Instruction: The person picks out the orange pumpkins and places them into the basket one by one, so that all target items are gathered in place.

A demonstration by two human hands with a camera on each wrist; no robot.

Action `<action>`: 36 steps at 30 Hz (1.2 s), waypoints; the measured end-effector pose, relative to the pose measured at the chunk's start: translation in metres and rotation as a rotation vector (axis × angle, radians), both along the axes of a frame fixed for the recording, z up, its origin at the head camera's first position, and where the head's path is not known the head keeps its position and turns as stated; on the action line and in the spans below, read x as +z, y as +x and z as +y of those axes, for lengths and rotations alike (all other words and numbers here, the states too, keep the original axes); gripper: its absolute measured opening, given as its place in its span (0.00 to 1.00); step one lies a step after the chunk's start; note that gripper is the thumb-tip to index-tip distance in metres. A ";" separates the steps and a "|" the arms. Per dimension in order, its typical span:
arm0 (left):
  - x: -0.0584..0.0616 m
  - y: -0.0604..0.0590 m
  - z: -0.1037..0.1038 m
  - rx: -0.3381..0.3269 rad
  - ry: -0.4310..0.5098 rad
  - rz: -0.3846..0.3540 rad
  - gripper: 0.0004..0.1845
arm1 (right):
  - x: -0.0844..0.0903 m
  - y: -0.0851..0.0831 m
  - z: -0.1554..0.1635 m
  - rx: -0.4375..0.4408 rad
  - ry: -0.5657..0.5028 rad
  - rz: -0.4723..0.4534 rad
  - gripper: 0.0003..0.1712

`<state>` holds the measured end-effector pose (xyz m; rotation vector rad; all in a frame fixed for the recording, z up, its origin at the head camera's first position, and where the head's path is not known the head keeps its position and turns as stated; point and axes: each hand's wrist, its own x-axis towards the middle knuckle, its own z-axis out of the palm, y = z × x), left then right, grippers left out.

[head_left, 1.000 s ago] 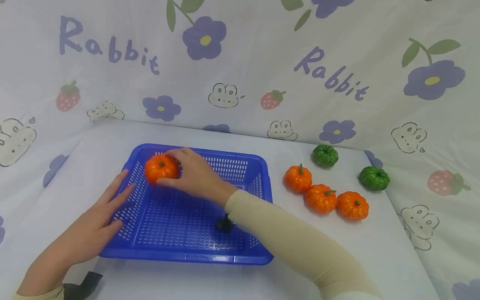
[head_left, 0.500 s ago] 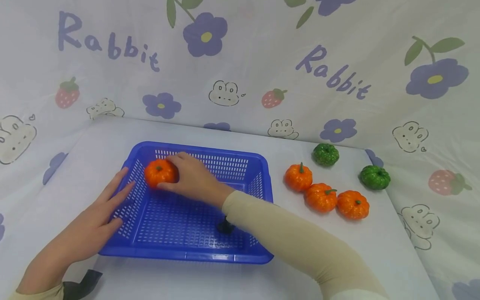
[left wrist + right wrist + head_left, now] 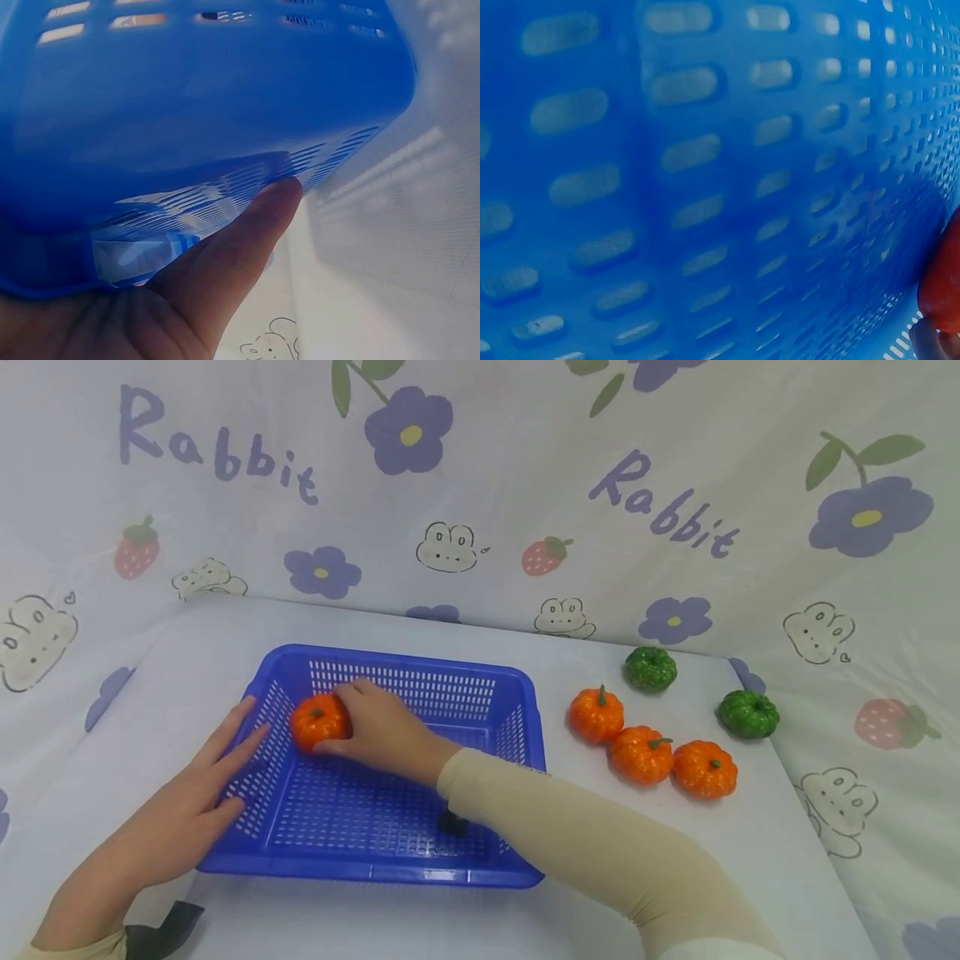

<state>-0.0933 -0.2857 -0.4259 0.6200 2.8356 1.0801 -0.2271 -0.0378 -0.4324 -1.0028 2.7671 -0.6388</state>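
Note:
An orange mini pumpkin [image 3: 309,727] with a short green stem is inside the blue plastic basket [image 3: 371,872], by its left wall. My right hand [image 3: 386,731] grips this pumpkin from the right, thumb in front and fingers behind. Only a slice of the pumpkin [image 3: 939,289] and a fingertip show at the right edge of the right wrist view. At the basket's left side, my left hand [image 3: 183,814] lies against the rim with its fingers stretched out. The left wrist view has the left thumb [image 3: 244,240] against the basket's outer wall.
Right of the basket, three orange pumpkins [image 3: 641,756] sit close together on the white table [image 3: 570,860]. Two green pumpkins, one at the back [image 3: 650,669] and one near the right edge [image 3: 748,714], stand apart. A printed curtain [image 3: 480,485] hangs behind.
My right hand has lowered the orange pumpkin further into the basket, still holding it. The left hand stays at the rim.

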 end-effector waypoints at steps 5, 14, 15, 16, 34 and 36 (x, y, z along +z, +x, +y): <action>0.000 0.001 -0.001 0.001 -0.005 0.006 0.41 | 0.002 0.001 -0.001 -0.023 0.017 -0.005 0.46; 0.002 0.002 0.000 0.012 0.001 -0.020 0.41 | 0.004 -0.002 -0.001 -0.023 0.041 -0.006 0.51; 0.002 0.002 0.001 0.013 0.001 -0.020 0.41 | 0.005 -0.003 -0.001 -0.023 0.041 -0.010 0.51; 0.002 0.002 0.001 0.012 0.002 -0.022 0.41 | 0.005 -0.004 0.000 -0.023 0.041 -0.016 0.52; 0.002 -0.001 0.002 0.022 -0.037 -0.018 0.45 | 0.055 -0.009 0.015 -0.085 -0.142 -0.050 0.52; 0.002 -0.002 0.002 0.021 -0.041 -0.014 0.45 | 0.058 -0.009 0.018 -0.084 -0.154 -0.048 0.52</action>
